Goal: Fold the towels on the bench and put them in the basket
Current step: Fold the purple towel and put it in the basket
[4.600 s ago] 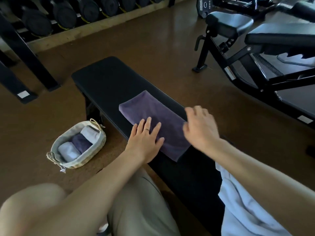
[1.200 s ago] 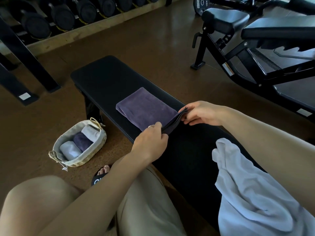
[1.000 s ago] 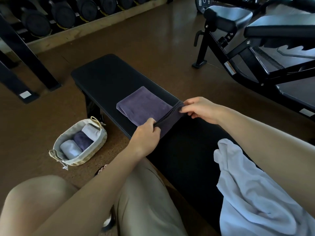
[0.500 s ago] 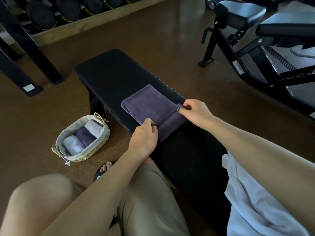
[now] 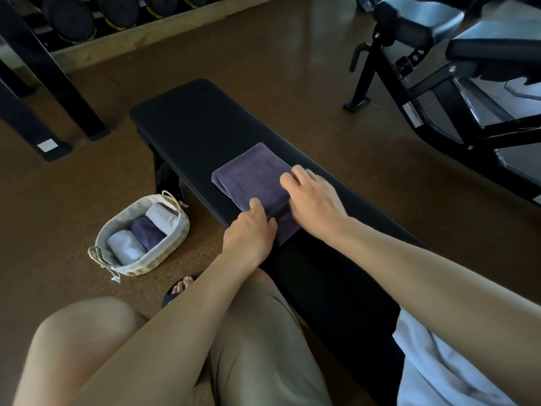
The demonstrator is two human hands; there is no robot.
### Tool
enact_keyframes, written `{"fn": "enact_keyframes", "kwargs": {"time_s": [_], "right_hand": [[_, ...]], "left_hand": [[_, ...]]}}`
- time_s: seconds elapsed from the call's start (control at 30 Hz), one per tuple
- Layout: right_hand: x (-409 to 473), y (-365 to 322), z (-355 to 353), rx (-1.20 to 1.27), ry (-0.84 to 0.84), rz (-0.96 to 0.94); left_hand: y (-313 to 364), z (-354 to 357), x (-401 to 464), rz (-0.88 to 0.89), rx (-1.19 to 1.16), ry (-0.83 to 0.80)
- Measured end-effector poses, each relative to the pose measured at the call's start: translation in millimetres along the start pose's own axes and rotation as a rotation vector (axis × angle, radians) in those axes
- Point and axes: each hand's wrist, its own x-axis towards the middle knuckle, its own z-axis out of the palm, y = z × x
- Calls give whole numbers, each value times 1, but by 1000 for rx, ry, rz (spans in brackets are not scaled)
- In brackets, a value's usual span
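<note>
While the left hand pinches the purple towel's near fold, the right hand lies flat atop it

Person: both forearms bare, no sleeves in view, no watch or bands. Left hand and right hand bare, no gloves. Khaki/beige knee-length shorts, plain fabric, left knee bare. Dark open-toe sandal on one foot, toes showing w/ painted nails.
</note>
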Motion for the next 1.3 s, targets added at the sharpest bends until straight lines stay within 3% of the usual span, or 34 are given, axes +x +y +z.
{"fn": "enact_keyframes", "kwargs": {"time_s": [0.07, 0.23, 0.3, 0.4, 0.5, 0.8, 1.13, 1.3], "right_hand": [[0, -4, 10, 141, -18, 101], [-5, 1, 33, 54, 45, 57], [-6, 1, 36, 16, 55, 53], [-4, 0, 37, 37, 13, 84], [-2, 0, 37, 42, -7, 96], [-2, 0, 36, 26, -23, 101], [-3, 0, 40, 31, -12, 119], [-3, 0, 40, 40, 1, 121]], "left_hand": [[-2, 1, 2, 7, 5, -14], [-14, -8, 13, -51, -60, -66], [-27, -18, 28, -181, -239, -96], [-49, -34, 55, -386, -665, -7], [-52, -43, 68, -440, -922, 32], [-54, -44, 93, -408, -888, 182], [-62, -65, 110, -301, -836, -53], [-69, -64, 116, -165, -676, -53]]}}
